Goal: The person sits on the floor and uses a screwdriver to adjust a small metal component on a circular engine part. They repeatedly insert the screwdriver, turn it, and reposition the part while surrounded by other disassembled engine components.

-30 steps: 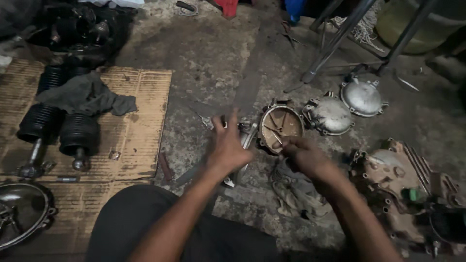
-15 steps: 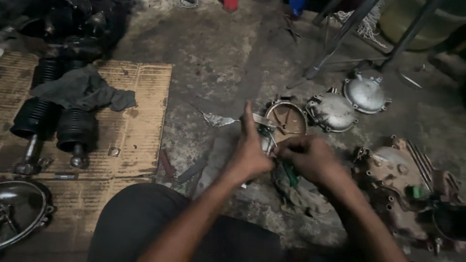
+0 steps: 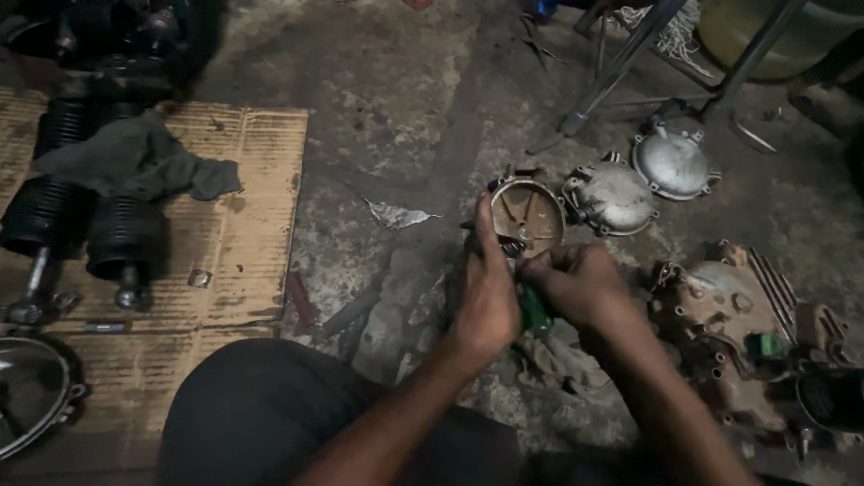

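Now your left hand (image 3: 486, 288) and right hand (image 3: 576, 283) have drawn closer together, both clenched around a green-handled tool (image 3: 535, 310) beside the round metal part (image 3: 529, 211).

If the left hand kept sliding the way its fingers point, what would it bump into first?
Probably the round open metal housing. The left hand points up and away from the person, and its fingertips already reach the housing's near edge. Depth is hard to judge, so they may already be touching.
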{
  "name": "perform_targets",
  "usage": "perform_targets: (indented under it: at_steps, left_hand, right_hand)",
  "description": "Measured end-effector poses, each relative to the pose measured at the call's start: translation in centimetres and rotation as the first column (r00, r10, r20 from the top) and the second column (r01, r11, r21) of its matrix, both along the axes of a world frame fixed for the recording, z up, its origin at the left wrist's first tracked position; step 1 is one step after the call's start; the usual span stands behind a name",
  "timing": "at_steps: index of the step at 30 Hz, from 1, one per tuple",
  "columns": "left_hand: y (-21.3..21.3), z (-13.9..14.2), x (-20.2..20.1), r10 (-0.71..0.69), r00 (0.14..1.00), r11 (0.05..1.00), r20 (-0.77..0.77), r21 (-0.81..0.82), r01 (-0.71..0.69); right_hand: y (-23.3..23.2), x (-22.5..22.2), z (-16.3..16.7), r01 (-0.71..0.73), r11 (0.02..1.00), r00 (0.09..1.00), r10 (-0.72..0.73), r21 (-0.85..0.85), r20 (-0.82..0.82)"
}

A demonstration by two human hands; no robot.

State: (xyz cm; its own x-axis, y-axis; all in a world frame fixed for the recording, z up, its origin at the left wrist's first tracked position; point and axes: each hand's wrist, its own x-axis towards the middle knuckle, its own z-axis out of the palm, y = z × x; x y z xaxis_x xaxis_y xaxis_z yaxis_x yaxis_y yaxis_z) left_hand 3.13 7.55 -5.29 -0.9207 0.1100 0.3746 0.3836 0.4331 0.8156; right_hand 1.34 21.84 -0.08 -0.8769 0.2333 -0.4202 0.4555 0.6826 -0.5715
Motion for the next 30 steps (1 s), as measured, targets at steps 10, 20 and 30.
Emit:
perform_targets:
  at_steps: [10, 20, 30]
  left_hand:
    - [0.4, 0.4, 0.8, 0.019, 1.000, 1.000, 0.008, -0.012, -0.019]
    - [0.2, 4.2, 0.7, -0.009, 0.909, 0.999, 0.417, -0.029, 0.024]
    - [-0.3, 4.0, 0.1, 0.067, 0.967, 0.985, 0.247, -0.172, -0.025]
  right_hand:
    - [-1.4, 1.7, -0.2, 0.256, 0.787, 0.957, -0.289, -0.561, 0.032]
    - [-1.8, 2.5, 2.2, 0.442, 0.278, 0.853, -0.426, -0.853, 0.303]
    - [-2.5, 3.0, 4.7, 0.334, 0.308, 0.868, -0.470, -0.891, 0.163]
